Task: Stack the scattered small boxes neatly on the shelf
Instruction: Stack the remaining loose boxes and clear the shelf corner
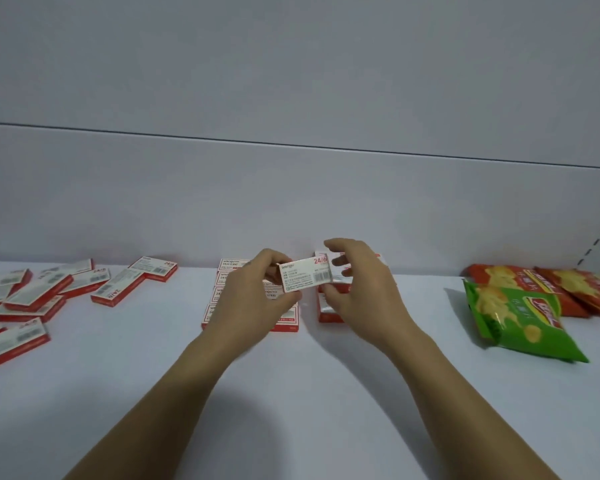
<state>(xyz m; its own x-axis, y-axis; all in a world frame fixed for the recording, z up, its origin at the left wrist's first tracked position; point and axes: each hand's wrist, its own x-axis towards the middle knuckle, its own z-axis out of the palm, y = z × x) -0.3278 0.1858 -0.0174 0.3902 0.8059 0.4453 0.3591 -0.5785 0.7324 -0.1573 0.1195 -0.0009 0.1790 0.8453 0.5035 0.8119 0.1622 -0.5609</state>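
Here, a small white box point(305, 274) with red print is held up in the air between both hands, above the middle of the shelf point(309, 393) and close to its back edge. The left hand point(253, 292) grips the box's left end, with its fingers curled over the top edge and the thumb beneath. The right hand point(364, 292) takes the opposite end: its thumb lies against the lower right corner and its curled fingers close in behind the right end, while the forefinger is lifted clear above the box. The box's printed face is tilted toward the camera, its long side roughly parallel to the back edge.

Directly behind the left hand, a neat block of boxes point(234, 268) lies flat in rows running from the back edge forward. Just beside it, behind the right hand, stands a second pile point(328, 311), largely hidden. Toward the left edge, scattered boxes point(32, 292) lie at mixed angles, some overlapping, and two more point(136, 280) lie nearer the back edge.

Near the right edge lies a green snack bag point(520, 323), partly overlapping red snack bags point(534, 282) behind it.
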